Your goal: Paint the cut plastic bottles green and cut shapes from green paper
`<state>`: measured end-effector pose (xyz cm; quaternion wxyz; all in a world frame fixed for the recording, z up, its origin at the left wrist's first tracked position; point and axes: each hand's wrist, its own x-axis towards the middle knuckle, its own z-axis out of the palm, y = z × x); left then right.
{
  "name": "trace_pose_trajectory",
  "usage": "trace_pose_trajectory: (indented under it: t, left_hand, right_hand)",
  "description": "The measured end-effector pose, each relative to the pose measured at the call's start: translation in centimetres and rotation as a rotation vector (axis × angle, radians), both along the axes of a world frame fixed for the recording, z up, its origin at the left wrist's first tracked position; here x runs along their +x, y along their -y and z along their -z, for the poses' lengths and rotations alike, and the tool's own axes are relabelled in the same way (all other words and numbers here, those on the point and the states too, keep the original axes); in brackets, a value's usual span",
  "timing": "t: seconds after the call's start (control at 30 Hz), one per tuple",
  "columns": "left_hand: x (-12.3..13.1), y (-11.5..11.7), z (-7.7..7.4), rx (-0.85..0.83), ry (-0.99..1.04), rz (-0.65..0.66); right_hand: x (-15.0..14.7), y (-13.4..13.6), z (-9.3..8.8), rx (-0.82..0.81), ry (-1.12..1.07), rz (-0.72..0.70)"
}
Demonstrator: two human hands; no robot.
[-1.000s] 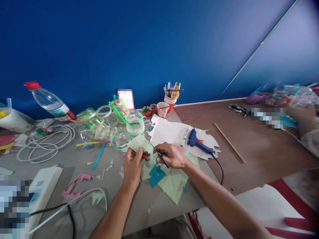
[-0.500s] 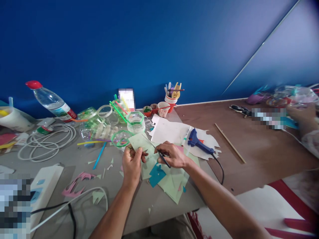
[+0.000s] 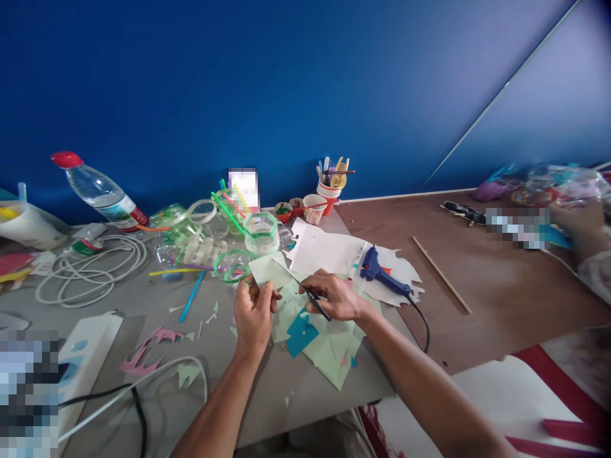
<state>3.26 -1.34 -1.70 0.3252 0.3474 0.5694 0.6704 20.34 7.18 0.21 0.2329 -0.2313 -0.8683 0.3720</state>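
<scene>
My left hand point(image 3: 256, 308) is closed on a pale green paper point(image 3: 268, 270), pinching its lower part between thumb and fingers. Dark-handled scissors point(image 3: 317, 302) are in my right hand point(image 3: 337, 297), whose fingers are wrapped round the handles. The blades point up and left, at the right edge of the held paper. Below my hands lie several light green sheets point(image 3: 333, 362) and a teal paper piece point(image 3: 301, 333). A blue glue gun point(image 3: 383, 272) rests on torn white paper point(image 3: 321, 250) to the right of my right hand.
Clear plastic containers point(image 3: 261, 234), straws and a leaning water bottle point(image 3: 107, 197) stand behind on the left. A white power strip point(image 3: 88, 356), cables and paper scraps lie at the left. On the brown board point(image 3: 496, 280) is a wooden stick point(image 3: 442, 275). Another person's hand point(image 3: 583, 222) holds clear plastic at far right.
The held green paper has tilted slightly and the scissors have shifted a little, with their blades still at its right edge. Both hands keep their hold.
</scene>
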Motion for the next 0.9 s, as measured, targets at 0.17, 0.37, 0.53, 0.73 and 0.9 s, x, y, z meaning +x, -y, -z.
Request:
trace_pose_trajectory:
  t: [0.17,0.37,0.53,0.73,0.9]
  left_hand:
    - [-0.07,-0.05,0.23,0.019,-0.013,-0.007]
    - [-0.01,-0.10,-0.25,0.016,0.010,-0.056]
    - [-0.14,-0.18,0.09,0.002,0.078,-0.077]
    - [-0.33,-0.37,0.52,-0.005,0.096,-0.109]
    - [-0.40,-0.31,0.46,-0.012,0.062,-0.151]
  right_hand:
    - [0.21,-0.07,0.14,0.002,0.009,-0.010]
    - [0.48,-0.29,0.18,0.004,0.029,-0.046]
    - [0.55,-0.35,0.05,0.003,0.055,-0.074]
    - [0.64,-0.35,-0.34,0.018,0.107,-0.109]
    - [0.66,-0.19,-0.65,0.029,0.144,-0.130]
